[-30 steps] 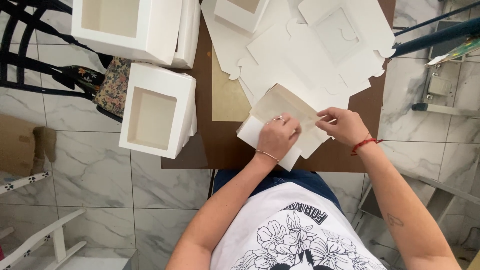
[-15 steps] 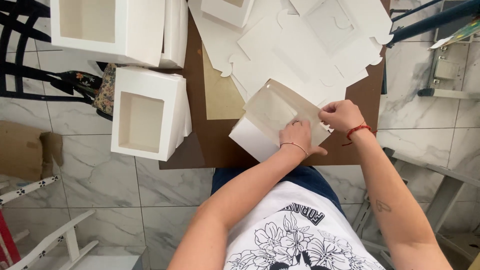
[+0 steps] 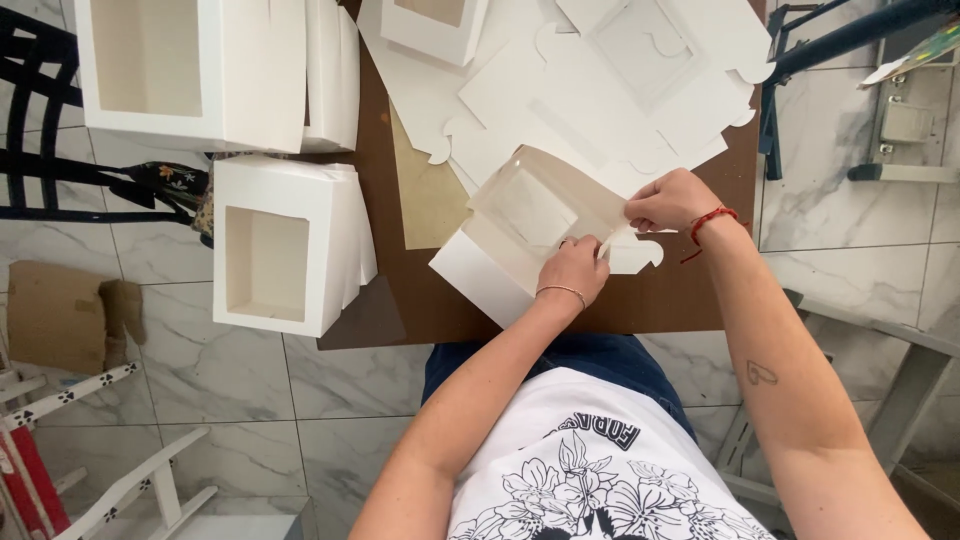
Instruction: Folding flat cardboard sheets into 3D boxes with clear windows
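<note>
A flat white cardboard box blank with a clear window [image 3: 520, 215] lies half folded on the brown table [image 3: 660, 300], one panel raised. My left hand [image 3: 573, 270], with a thin bracelet, presses down on the blank's near edge. My right hand [image 3: 670, 200], with a red string at the wrist, pinches the raised panel's right edge and flap. More flat white blanks [image 3: 640, 70] lie spread behind it.
Assembled white window boxes stand at the left: one [image 3: 285, 245] by the table's edge, a bigger one [image 3: 190, 70] behind it. A kraft sheet [image 3: 425, 190] lies mid-table. A black chair [image 3: 50, 130], cardboard scrap [image 3: 60, 315] and white chair [image 3: 110, 470] sit on the marble floor.
The window panel of the blank has been lifted and folded upward. Both hands shifted right along the blank, and the camera view moved slightly.
</note>
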